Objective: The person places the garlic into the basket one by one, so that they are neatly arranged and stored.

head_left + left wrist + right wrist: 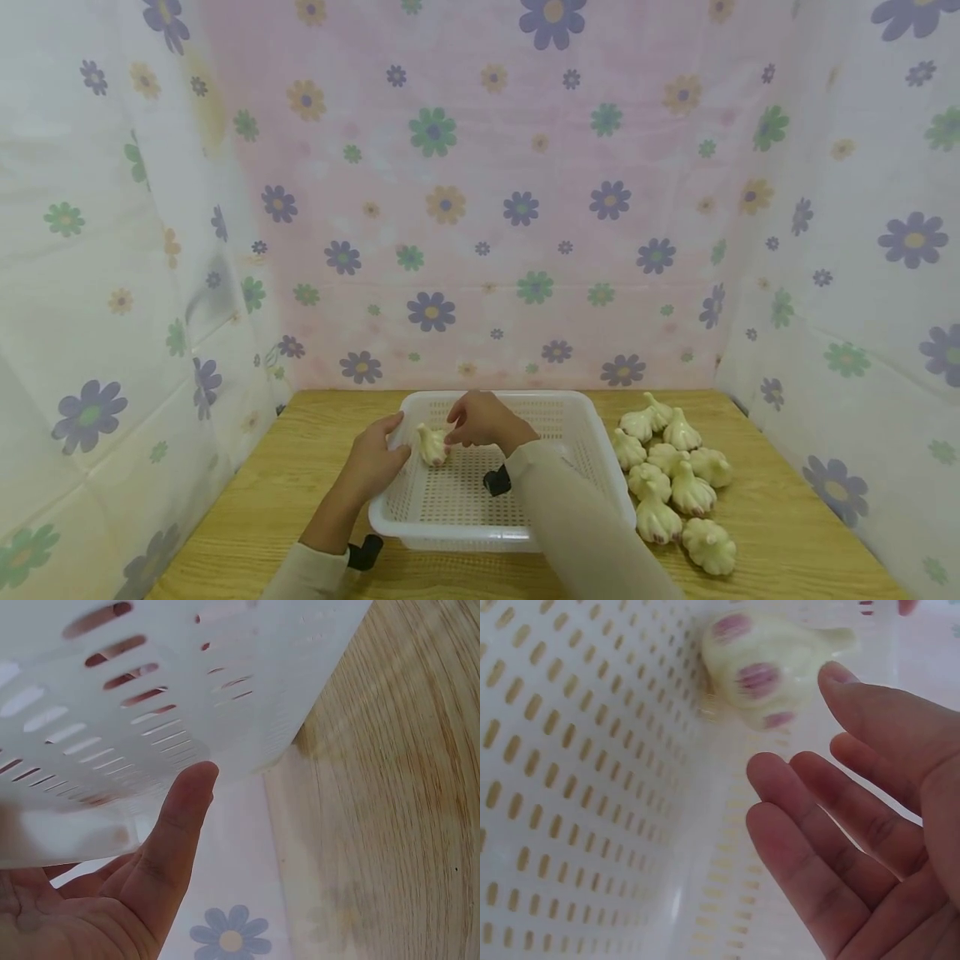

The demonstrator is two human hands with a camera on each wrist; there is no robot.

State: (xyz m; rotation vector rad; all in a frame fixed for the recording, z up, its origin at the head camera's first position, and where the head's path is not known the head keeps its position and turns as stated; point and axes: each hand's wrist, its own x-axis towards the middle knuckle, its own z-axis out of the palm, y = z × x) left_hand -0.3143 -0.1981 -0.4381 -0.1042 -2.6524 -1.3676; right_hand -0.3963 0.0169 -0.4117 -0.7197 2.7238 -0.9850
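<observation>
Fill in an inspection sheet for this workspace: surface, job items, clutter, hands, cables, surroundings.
Surface: wood-grain table, visible on both sides of the basket.
Job items: white perforated basket with one garlic bulb near its left side; more garlic bulbs clustered on the table to its right.
Clutter: nothing seen.
Left hand: at the basket's left rim; how firmly it holds is unclear.
Right hand: over the basket beside the single bulb, fingers extended, gripping nothing.
Cables: nothing seen.
Surroundings: flower-patterned sheeting, pinkish behind, whitish at both sides.

Right hand (483, 419) with loosely bent fingers (802, 885); left hand (375, 458), thumb (174, 836) straight.
</observation>
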